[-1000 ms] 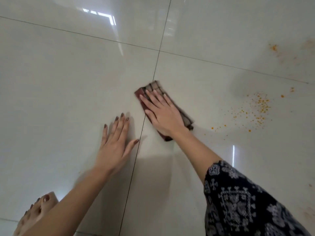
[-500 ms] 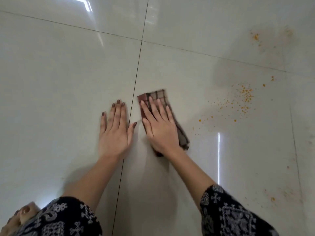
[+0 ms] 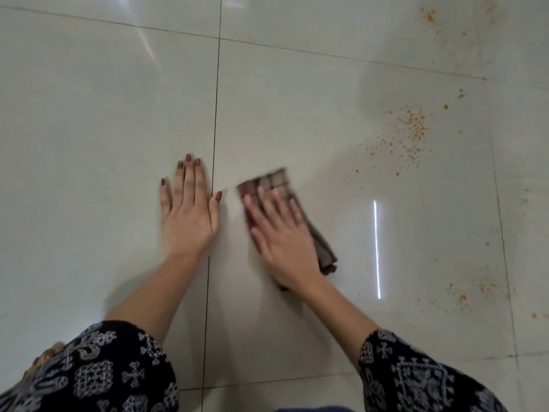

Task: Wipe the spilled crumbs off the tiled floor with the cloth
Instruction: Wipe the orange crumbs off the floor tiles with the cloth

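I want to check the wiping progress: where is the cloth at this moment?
In the head view the cloth lies flat under the right hand, just right of the dark grout line, with the orange crumbs farther right.

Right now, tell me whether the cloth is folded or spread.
Folded: the cloth shows as a narrow strip with stacked layers at its near end, under the right hand.
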